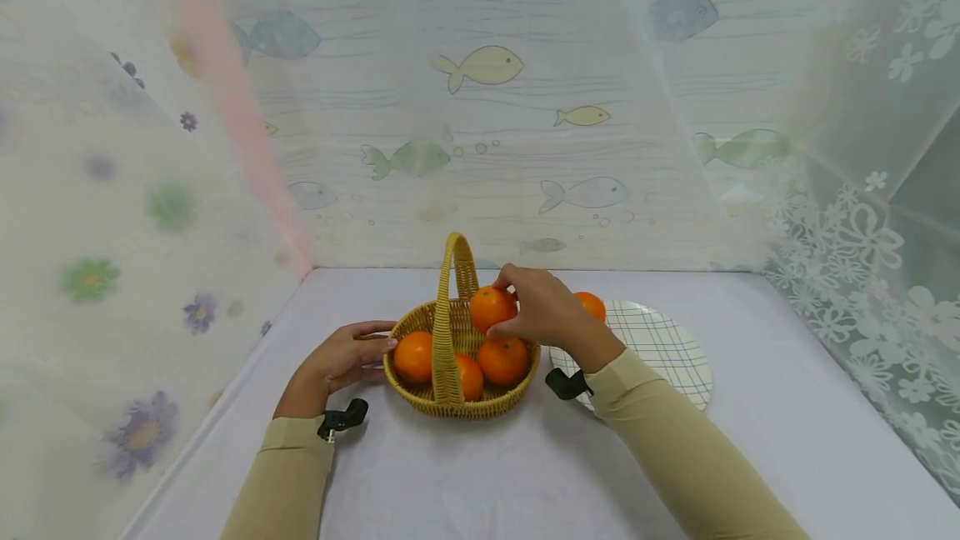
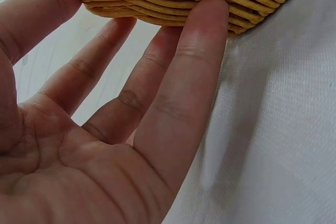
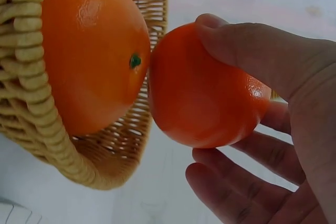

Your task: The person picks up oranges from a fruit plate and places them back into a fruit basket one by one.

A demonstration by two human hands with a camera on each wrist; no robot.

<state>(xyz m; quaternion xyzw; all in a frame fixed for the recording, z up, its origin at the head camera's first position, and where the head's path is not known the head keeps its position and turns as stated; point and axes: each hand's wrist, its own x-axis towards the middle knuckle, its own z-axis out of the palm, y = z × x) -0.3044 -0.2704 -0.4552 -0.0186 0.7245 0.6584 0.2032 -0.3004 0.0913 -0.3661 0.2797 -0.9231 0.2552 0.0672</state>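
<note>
A yellow wicker basket (image 1: 465, 410) with a tall arched handle (image 1: 444, 332) stands on the white cloth. Several oranges lie inside, among them one orange (image 1: 413, 357) left of the handle and another (image 1: 503, 360) to its right. My right hand (image 1: 551, 311) pinches an orange (image 3: 205, 90) between thumb and fingers, above the basket's right half. In the right wrist view it sits beside an orange (image 3: 94, 56) with a green stem mark. Spread, nearly straight fingers of my left hand (image 1: 352, 357) touch the basket's left side; their tips meet the woven wall (image 2: 157, 1).
Right of the basket lies a white plate (image 1: 660, 348) with a grid pattern, partly covered by my right forearm. One orange (image 1: 591, 307) shows at its far left edge, behind my wrist. A fish-printed curtain (image 1: 480, 148) hangs behind the table, with more sheer curtains at both sides.
</note>
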